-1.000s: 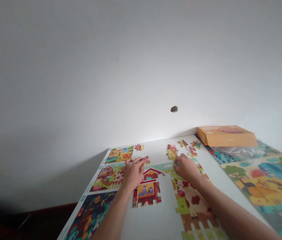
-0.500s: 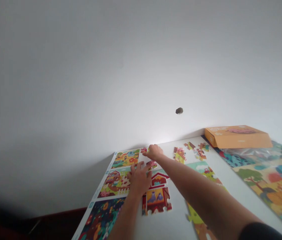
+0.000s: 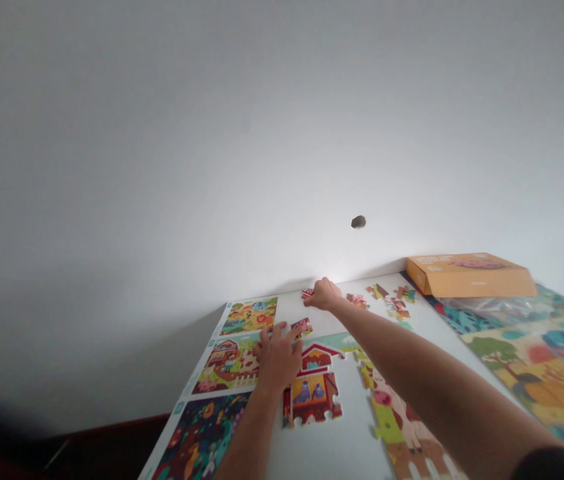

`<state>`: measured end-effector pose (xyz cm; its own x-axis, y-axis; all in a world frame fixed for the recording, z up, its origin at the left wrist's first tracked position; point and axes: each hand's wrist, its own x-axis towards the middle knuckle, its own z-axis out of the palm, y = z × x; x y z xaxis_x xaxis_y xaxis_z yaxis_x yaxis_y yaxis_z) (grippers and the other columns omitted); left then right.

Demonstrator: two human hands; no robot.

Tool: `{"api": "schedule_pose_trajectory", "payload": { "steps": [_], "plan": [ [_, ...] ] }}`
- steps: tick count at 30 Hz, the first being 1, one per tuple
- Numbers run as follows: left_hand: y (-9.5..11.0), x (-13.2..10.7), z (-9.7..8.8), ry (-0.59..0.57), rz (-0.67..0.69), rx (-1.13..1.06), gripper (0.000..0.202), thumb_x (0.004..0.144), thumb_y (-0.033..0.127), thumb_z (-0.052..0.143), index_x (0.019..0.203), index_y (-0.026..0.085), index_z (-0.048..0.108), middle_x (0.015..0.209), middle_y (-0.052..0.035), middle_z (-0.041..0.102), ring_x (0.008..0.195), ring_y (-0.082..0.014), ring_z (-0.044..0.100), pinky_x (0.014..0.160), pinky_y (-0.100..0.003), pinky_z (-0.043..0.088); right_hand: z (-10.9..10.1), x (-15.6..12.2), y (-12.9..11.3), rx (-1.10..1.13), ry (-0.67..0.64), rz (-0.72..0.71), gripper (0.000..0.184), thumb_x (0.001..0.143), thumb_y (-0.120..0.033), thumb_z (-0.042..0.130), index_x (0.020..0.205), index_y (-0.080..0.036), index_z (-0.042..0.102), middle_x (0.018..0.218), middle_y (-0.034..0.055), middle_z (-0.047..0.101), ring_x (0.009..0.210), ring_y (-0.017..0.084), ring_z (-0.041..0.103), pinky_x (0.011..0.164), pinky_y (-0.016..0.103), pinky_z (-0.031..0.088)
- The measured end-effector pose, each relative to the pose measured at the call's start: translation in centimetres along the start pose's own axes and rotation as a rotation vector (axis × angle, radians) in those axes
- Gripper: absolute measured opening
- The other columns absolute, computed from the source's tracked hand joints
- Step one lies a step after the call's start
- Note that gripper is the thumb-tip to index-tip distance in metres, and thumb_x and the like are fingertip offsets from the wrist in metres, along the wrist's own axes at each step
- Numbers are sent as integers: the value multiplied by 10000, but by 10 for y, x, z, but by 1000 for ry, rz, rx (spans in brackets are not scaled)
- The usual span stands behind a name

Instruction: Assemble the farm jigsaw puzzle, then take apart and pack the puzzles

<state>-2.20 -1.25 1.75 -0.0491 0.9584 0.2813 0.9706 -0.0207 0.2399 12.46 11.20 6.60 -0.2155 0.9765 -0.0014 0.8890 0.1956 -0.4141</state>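
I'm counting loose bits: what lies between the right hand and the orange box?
In the head view, several loose puzzle pieces lie scattered on the white table between the right hand and the orange box.

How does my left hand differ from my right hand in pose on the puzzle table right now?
The left hand lies flat, fingers spread, by the barn section, close in; the right hand is stretched to the far edge by the wall. The left hand's fingertips are at a loose pink piece; the right hand's curled fingers meet a small red piece. Both are bare, low on the white table.
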Motion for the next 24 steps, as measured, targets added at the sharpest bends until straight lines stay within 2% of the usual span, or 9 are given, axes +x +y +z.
{"api": "schedule_pose_trajectory", "payload": {
  "steps": [3, 5, 7, 8, 10, 12, 14, 18, 24],
  "plan": [
    [-2, 2, 0, -23, 3, 0, 346, 832, 320, 553, 1140, 413, 678, 1309, -67, 566, 1205, -385, 383, 903, -578, 328, -18, -41, 17, -1, -2, -104, 381, 738, -463, 646, 927, -144, 731, 984, 126, 691, 888, 241, 644, 732, 287, 469],
    [-2, 3, 1, -27, 12, 2, 348, 835, 317, 550, 1143, 416, 676, 1307, -71, 562, 1210, -393, 376, 899, -585, 329, -24, -78, 32, 1, 4, -198, 368, 684, -425, 705, 954, -177, 722, 1024, 93, 685, 921, 224, 625, 799, 275, 455],
    [-2, 3, 1, -20, 22, 4, 348, 839, 299, 548, 1141, 414, 678, 1296, -78, 565, 1202, -391, 382, 893, -587, 331, -25, -114, 49, 7, -4, -299, 366, 644, -366, 744, 970, -205, 709, 1036, 60, 677, 965, 209, 601, 869, 265, 433],
    [-2, 3, 2, -12, 27, 4, 345, 839, 286, 549, 1133, 409, 683, 1294, -80, 566, 1200, -389, 385, 893, -587, 331, -23, -129, 58, 23, 10, -383, 376, 651, -350, 741, 992, -198, 698, 1028, 65, 673, 967, 214, 592, 881, 282, 431],
    [-2, 2, 1, 15, 54, -2, 344, 841, 261, 549, 1122, 400, 690, 1303, -69, 565, 1201, -382, 387, 903, -581, 332, -16, -151, 74, 75, 34, -458, 442, 693, -341, 720, 1107, -201, 654, 1090, 74, 656, 1026, 227, 563, 924, 315, 418],
    [-1, 2, -1, 45, 117, -40, 351, 840, 231, 549, 1119, 386, 693, 1310, -42, 572, 1198, -357, 398, 934, -557, 339, -9, -160, 84, 113, 44, -475, 468, 728, -335, 697, 1171, -207, 620, 1152, 79, 640, 1066, 236, 541, 952, 343, 404],
    [2, 0, -5, 37, 243, -122, 345, 842, 210, 548, 1117, 356, 696, 1289, -20, 598, 1179, -312, 430, 977, -511, 351, -5, -162, 88, 130, 42, -481, 464, 755, -336, 679, 1197, -213, 607, 1177, 77, 635, 1085, 243, 526, 965, 359, 393],
    [11, -6, -13, -85, 507, -323, 319, 833, 207, 586, 1120, 287, 699, 1223, -21, 652, 1206, -257, 444, 1062, -435, 345, -5, -160, 87, 135, 48, -508, 444, 771, -337, 671, 1195, -224, 608, 1178, 68, 631, 1080, 243, 518, 963, 364, 387],
    [17, -12, -15, -252, 573, -426, 439, 785, 218, 657, 1220, 272, 645, 1256, -36, 639, 1251, -276, 420, 1092, -476, 337, 1, -161, 93, 136, 67, -556, 436, 761, -334, 698, 1178, -239, 612, 1129, 72, 629, 1041, 241, 529, 929, 367, 406]
  ]
}}
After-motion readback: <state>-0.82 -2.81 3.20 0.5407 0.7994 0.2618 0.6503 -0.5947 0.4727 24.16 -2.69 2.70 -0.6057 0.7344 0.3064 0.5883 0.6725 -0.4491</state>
